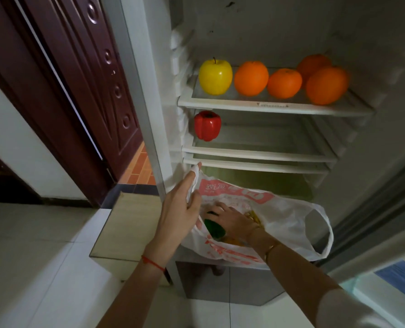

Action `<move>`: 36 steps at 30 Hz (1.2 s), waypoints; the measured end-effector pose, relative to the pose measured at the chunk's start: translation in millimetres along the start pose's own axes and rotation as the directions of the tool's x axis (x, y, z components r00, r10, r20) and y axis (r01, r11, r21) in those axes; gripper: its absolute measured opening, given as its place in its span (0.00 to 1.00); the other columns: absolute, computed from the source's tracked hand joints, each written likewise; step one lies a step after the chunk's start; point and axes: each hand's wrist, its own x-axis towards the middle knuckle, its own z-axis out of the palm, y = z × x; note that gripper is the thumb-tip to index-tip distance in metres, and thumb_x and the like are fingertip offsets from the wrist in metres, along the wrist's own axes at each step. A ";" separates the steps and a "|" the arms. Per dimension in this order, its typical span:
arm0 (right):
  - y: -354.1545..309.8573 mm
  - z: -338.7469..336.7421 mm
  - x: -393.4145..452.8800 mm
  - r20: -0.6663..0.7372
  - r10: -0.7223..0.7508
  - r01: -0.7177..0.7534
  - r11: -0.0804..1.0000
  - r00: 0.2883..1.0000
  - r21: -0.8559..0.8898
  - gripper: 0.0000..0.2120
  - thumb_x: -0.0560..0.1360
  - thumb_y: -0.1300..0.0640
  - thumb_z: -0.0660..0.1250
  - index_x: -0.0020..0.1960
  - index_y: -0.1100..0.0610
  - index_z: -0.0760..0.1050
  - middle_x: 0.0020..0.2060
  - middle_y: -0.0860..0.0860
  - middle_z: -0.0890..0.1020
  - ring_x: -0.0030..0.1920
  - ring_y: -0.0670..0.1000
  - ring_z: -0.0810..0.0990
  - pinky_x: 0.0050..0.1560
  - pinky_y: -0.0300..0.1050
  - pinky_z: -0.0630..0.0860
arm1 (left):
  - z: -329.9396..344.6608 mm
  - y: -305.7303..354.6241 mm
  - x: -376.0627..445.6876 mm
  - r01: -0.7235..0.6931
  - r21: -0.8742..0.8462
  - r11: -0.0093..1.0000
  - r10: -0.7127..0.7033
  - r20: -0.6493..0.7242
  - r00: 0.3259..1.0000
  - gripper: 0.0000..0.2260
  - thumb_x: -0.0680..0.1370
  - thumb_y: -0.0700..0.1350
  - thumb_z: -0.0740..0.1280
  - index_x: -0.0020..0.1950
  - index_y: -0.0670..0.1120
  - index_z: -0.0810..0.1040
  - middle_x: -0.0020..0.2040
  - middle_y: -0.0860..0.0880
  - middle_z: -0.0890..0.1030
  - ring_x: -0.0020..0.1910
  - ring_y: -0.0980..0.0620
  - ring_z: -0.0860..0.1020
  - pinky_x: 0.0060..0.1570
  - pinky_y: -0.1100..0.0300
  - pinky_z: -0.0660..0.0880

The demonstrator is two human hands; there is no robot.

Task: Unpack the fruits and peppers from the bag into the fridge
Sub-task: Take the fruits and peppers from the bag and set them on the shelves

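Two bare forearms reach forward from the bottom edge, one with a red string bracelet (152, 262) and one with a thin gold bangle (271, 249). At left, the left hand (181, 204) pinches one handle of the white plastic bag with red print (277, 216), holding its mouth open in front of the open white fridge (163, 95). Its red lettering is too blurred to read. Inside the bag, the right hand (232, 221) curls its fingers around one glossy green pepper (214, 228), whose long axis runs diagonally from upper left to lower right. Something yellow-orange lies beside it. On the middle shelf stands one red bell pepper (207, 125), upright at the left end. On the top shelf (274, 105) sit, left to right, one yellow apple (215, 76), stem up, and four oranges (251, 78).
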 end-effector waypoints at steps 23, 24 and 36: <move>-1.8 -121.2 -63.6 -0.417 0.566 0.163 0.445 0.711 0.881 0.28 0.74 0.49 0.72 0.70 0.48 0.65 0.60 0.46 0.77 0.57 0.46 0.79 0.53 0.41 0.80 | 8.6 7.5 12.7 -0.008 -0.040 0.999 0.009 0.011 1.000 0.23 0.82 0.38 0.61 0.77 0.50 0.65 0.63 0.57 0.71 0.48 0.83 0.68 0.44 0.86 0.65; -1.8 -133.7 -64.5 -0.441 0.601 0.198 0.428 0.666 0.882 0.27 0.74 0.49 0.72 0.69 0.49 0.66 0.59 0.45 0.77 0.57 0.45 0.79 0.53 0.40 0.80 | 9.8 8.8 13.9 -0.010 -0.039 0.999 0.010 0.012 1.000 0.23 0.82 0.38 0.61 0.77 0.49 0.65 0.63 0.57 0.70 0.48 0.81 0.69 0.43 0.86 0.64; 33.2 -209.7 2.9 -0.348 0.734 -0.034 0.449 0.583 0.893 0.32 0.73 0.49 0.73 0.70 0.60 0.65 0.62 0.55 0.77 0.61 0.54 0.77 0.55 0.38 0.72 | 12.6 15.4 25.9 -0.021 -0.047 0.999 0.022 0.014 1.000 0.25 0.81 0.38 0.60 0.75 0.57 0.62 0.59 0.55 0.76 0.34 0.61 0.79 0.34 0.75 0.74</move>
